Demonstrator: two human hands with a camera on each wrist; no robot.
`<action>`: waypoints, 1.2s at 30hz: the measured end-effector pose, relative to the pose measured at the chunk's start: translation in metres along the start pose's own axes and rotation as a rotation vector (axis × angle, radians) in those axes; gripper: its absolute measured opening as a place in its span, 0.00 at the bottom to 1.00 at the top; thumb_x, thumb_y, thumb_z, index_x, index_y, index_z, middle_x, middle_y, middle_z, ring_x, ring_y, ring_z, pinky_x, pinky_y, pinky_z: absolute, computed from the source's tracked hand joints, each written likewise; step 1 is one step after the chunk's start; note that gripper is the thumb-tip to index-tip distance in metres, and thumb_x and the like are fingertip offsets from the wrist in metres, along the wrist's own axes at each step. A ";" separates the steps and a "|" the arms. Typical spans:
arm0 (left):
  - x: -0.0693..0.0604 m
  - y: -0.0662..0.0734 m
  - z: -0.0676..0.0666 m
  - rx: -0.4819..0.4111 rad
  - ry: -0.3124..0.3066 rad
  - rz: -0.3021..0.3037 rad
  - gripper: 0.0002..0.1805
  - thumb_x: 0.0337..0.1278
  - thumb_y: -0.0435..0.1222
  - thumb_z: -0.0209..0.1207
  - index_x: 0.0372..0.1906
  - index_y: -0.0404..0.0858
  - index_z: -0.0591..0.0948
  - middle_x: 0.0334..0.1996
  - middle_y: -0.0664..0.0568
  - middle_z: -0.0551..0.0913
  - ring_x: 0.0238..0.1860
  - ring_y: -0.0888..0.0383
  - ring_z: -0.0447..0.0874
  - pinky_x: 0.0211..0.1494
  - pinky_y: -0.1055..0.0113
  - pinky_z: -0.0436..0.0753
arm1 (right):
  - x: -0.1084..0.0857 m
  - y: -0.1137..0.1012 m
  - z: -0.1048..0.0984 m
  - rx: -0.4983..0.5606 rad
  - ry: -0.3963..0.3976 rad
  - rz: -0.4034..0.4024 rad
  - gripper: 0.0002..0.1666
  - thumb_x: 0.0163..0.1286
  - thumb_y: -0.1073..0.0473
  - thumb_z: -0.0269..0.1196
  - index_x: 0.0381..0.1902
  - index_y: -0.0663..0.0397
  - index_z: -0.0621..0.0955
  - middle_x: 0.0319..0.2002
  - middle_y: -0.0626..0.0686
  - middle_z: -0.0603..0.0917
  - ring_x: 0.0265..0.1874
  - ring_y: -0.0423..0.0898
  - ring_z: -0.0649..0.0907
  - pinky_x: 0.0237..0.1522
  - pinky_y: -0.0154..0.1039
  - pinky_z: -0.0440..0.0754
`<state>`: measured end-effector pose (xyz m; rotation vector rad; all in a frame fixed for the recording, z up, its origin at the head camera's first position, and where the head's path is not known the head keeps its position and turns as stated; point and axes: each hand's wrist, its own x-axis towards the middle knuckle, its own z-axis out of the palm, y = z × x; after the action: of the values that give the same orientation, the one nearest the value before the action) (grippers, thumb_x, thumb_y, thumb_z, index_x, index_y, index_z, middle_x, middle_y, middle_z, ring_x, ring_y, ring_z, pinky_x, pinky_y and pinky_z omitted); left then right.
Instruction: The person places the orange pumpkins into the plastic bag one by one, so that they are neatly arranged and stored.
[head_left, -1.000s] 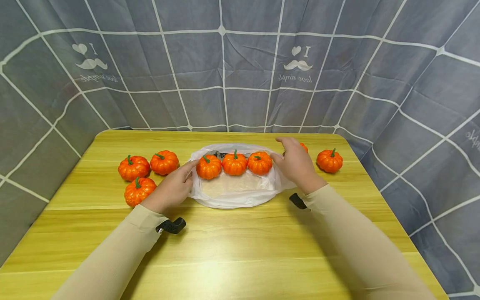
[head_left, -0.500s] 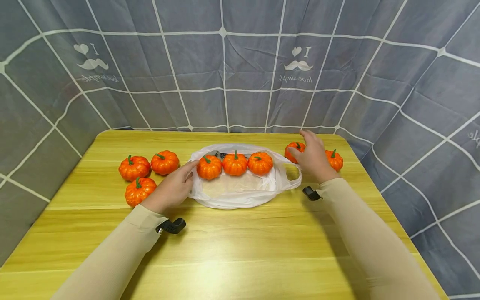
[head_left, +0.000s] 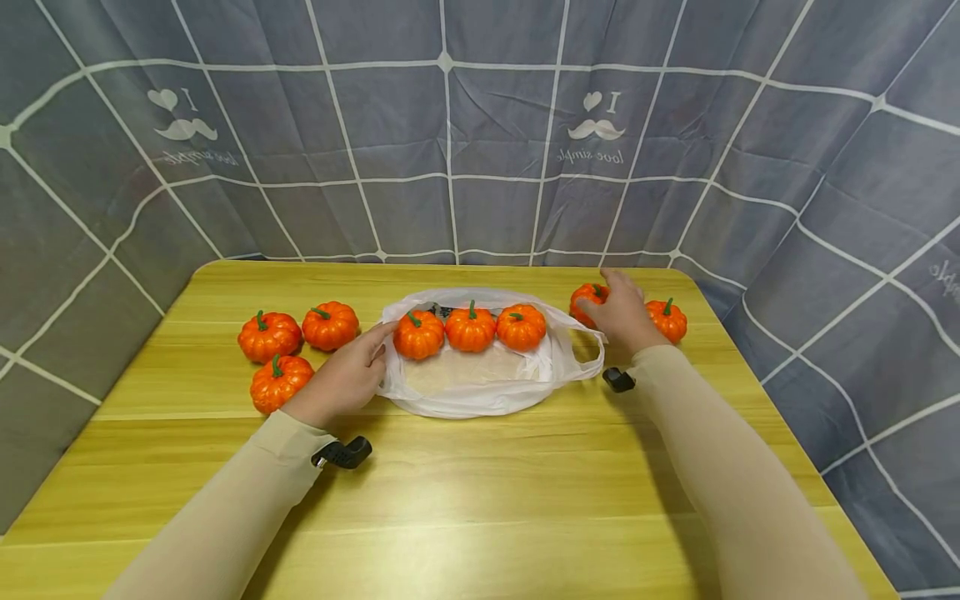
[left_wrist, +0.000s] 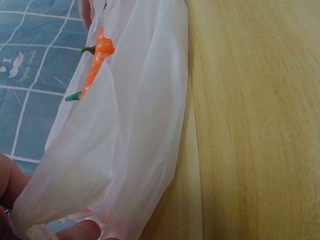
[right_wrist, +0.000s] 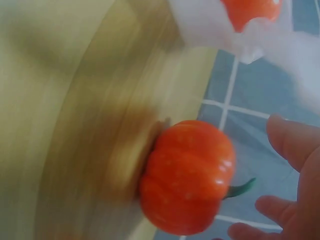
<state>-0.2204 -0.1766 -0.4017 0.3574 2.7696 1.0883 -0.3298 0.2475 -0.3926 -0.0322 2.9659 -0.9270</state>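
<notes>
Right hand (head_left: 628, 315) nearer, fingers (right_wrist: 276, 209) apart; pumpkin (right_wrist: 187, 180) just left, stem up, no contact seen. Left hand (head_left: 347, 379) grips bag (head_left: 472, 404).

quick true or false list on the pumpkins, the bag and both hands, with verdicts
1. Three pumpkins sit side by side in the bag. True.
2. The left hand grips the bag. True.
3. Two pumpkins rest on the table to the right of the bag. True.
4. Five pumpkins rest on the table to the left of the bag. False: only three pumpkins are there.
5. The right hand holds a pumpkin up in the air. False: the right hand is beside a pumpkin that rests on the table.
</notes>
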 end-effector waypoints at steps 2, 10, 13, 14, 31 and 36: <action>0.000 0.000 0.000 0.001 0.002 0.001 0.32 0.80 0.33 0.42 0.84 0.40 0.59 0.83 0.38 0.58 0.84 0.39 0.55 0.84 0.40 0.58 | 0.004 0.004 0.003 -0.009 0.002 -0.009 0.53 0.75 0.45 0.64 0.84 0.62 0.54 0.83 0.68 0.54 0.81 0.74 0.52 0.81 0.71 0.53; 0.001 0.000 0.001 0.004 0.013 0.021 0.31 0.81 0.33 0.42 0.84 0.38 0.60 0.83 0.38 0.59 0.83 0.39 0.56 0.84 0.39 0.59 | 0.015 0.018 0.014 -0.052 -0.026 0.000 0.56 0.72 0.43 0.66 0.84 0.66 0.53 0.82 0.71 0.56 0.80 0.73 0.56 0.82 0.69 0.53; 0.001 -0.001 0.001 0.007 0.011 0.023 0.31 0.80 0.33 0.43 0.83 0.38 0.60 0.83 0.38 0.60 0.83 0.38 0.57 0.84 0.38 0.59 | 0.018 0.021 0.016 -0.057 -0.052 0.018 0.58 0.73 0.42 0.65 0.84 0.67 0.51 0.81 0.73 0.55 0.80 0.72 0.58 0.82 0.68 0.56; 0.001 -0.001 0.000 0.008 0.010 0.023 0.31 0.80 0.32 0.43 0.83 0.38 0.60 0.83 0.38 0.60 0.83 0.38 0.57 0.84 0.38 0.59 | 0.018 0.022 0.017 -0.058 -0.059 0.025 0.58 0.73 0.41 0.64 0.84 0.67 0.50 0.81 0.73 0.55 0.79 0.72 0.59 0.81 0.67 0.57; -0.001 -0.002 0.001 0.000 0.014 0.013 0.32 0.80 0.32 0.43 0.84 0.39 0.60 0.83 0.39 0.60 0.83 0.38 0.57 0.84 0.39 0.59 | 0.023 0.027 0.024 -0.012 -0.062 0.086 0.59 0.72 0.42 0.67 0.84 0.64 0.50 0.79 0.75 0.58 0.77 0.72 0.64 0.80 0.65 0.62; 0.000 -0.003 0.002 0.008 0.022 0.013 0.32 0.80 0.33 0.43 0.84 0.40 0.60 0.82 0.39 0.61 0.83 0.39 0.58 0.84 0.39 0.59 | 0.022 0.026 0.023 -0.005 -0.055 0.087 0.59 0.72 0.43 0.67 0.84 0.64 0.50 0.79 0.75 0.58 0.77 0.72 0.64 0.80 0.66 0.62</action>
<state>-0.2203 -0.1774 -0.4055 0.3679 2.7955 1.0903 -0.3514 0.2550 -0.4271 0.0699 2.8931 -0.8931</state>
